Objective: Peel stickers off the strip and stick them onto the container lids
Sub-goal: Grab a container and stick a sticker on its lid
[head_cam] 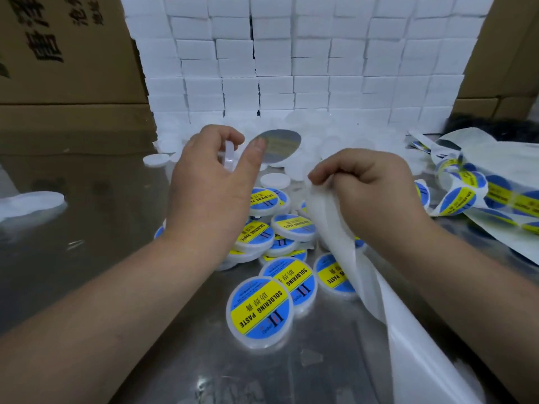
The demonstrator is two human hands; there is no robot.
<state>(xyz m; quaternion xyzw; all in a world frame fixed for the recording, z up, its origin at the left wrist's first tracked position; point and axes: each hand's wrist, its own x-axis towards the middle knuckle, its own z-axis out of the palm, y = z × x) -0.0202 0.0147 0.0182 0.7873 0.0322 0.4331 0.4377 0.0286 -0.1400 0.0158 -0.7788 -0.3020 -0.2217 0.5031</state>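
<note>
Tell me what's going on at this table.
A person is labelling soldering paste containers. The left hand holds a bare white container, with a peeled sticker clinging to its thumb, back side showing. The right hand pinches the blank backing strip, which trails off toward the lower right. Labelled containers lie piled on the metal table; unlabelled ones sit behind them.

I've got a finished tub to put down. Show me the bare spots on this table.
Bare steel table left of the left forearm, up to the cardboard box; also the near strip between both forearms, before the labelled containers. Crowded: that pile, the unlabelled lids farther back, and the sticker strips on the right.
</note>
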